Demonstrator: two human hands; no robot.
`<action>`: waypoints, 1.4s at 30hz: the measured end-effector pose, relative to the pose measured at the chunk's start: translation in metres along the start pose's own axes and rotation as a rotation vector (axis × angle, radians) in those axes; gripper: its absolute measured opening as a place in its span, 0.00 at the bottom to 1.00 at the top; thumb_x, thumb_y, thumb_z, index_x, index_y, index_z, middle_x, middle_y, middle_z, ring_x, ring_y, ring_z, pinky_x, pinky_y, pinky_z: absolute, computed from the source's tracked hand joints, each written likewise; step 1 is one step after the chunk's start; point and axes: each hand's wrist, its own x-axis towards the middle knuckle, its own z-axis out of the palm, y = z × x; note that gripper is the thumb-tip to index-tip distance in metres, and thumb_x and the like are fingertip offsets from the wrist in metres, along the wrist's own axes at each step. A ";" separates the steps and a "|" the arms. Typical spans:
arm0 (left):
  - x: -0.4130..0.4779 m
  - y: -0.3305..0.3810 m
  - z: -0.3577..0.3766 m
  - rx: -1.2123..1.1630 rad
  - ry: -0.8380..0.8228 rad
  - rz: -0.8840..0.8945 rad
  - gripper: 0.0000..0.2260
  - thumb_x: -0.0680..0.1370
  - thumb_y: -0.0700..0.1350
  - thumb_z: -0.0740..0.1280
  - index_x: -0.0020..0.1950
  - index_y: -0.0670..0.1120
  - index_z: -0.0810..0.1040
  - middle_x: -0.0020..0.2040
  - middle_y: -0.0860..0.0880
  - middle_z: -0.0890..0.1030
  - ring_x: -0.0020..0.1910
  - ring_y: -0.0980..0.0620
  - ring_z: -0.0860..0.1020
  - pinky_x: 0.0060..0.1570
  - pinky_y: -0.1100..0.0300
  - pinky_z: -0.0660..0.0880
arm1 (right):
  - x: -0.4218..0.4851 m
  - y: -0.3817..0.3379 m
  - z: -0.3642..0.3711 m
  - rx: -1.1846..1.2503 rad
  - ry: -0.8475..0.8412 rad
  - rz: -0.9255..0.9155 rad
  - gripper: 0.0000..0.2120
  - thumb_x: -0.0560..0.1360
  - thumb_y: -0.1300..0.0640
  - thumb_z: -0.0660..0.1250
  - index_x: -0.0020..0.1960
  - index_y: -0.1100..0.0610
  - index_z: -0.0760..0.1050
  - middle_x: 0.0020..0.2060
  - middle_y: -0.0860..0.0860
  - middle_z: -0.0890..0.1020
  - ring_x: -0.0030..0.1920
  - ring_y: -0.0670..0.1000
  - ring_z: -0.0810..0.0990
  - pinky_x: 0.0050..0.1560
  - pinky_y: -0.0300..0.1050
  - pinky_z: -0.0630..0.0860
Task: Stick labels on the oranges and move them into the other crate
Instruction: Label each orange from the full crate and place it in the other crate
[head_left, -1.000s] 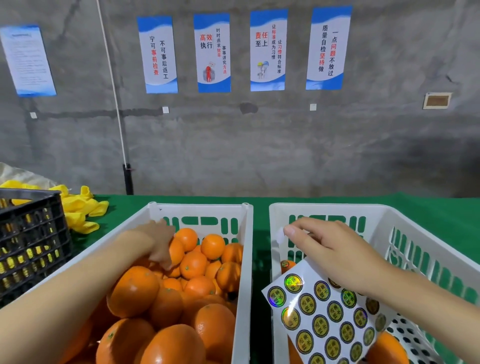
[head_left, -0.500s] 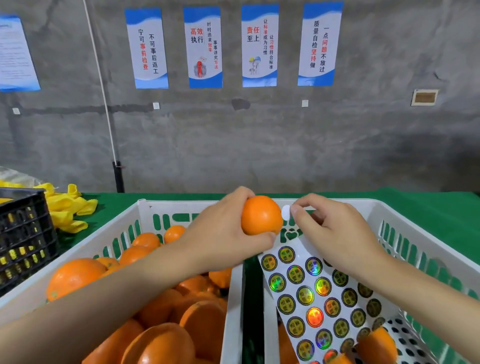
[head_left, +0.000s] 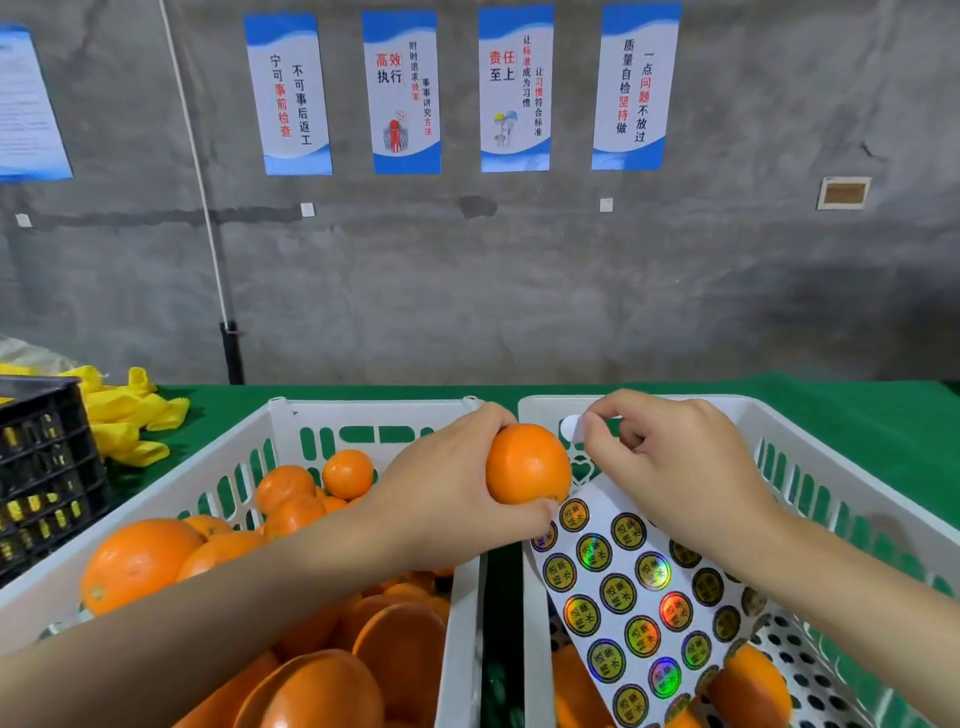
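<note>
My left hand (head_left: 447, 499) grips one orange (head_left: 527, 462) above the gap between two white crates. My right hand (head_left: 670, 467) pinches a small round label (head_left: 571, 429) by its edge, white backing side showing, just right of and above that orange, not touching it. The same hand also holds a sheet of shiny round labels (head_left: 628, 587) that hangs down over the right crate (head_left: 852, 499). The left crate (head_left: 244, 452) is piled with oranges (head_left: 291, 499). A few oranges (head_left: 748, 686) lie at the bottom of the right crate, partly hidden by the sheet.
A black crate (head_left: 47, 467) stands at the left edge, with yellow mesh sleeves (head_left: 130, 415) behind it. Green cloth (head_left: 831, 415) covers the table. A grey concrete wall with posters rises behind.
My left hand lifted an orange out of the left crate and brought it next to my right hand. My right hand kept pinching the peeled label, now close beside the orange.
</note>
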 end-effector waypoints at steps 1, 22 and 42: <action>0.000 0.000 0.000 0.001 0.001 0.000 0.28 0.63 0.75 0.66 0.57 0.70 0.59 0.49 0.67 0.71 0.45 0.62 0.74 0.38 0.66 0.70 | 0.000 0.000 0.000 -0.004 0.013 -0.010 0.07 0.77 0.51 0.66 0.44 0.50 0.82 0.18 0.44 0.63 0.21 0.43 0.63 0.28 0.39 0.59; -0.001 0.000 0.002 -0.090 0.105 0.017 0.28 0.64 0.73 0.65 0.58 0.70 0.57 0.51 0.65 0.74 0.47 0.63 0.77 0.40 0.68 0.75 | -0.007 -0.013 -0.009 0.187 -0.164 -0.293 0.18 0.76 0.44 0.59 0.57 0.47 0.83 0.22 0.42 0.76 0.24 0.44 0.74 0.27 0.38 0.72; 0.001 0.004 0.000 -0.445 -0.020 -0.045 0.28 0.68 0.56 0.80 0.63 0.62 0.70 0.58 0.61 0.80 0.54 0.62 0.80 0.56 0.55 0.81 | 0.001 -0.006 -0.011 0.402 0.064 -0.074 0.24 0.77 0.41 0.56 0.38 0.55 0.83 0.21 0.48 0.70 0.24 0.47 0.69 0.34 0.51 0.74</action>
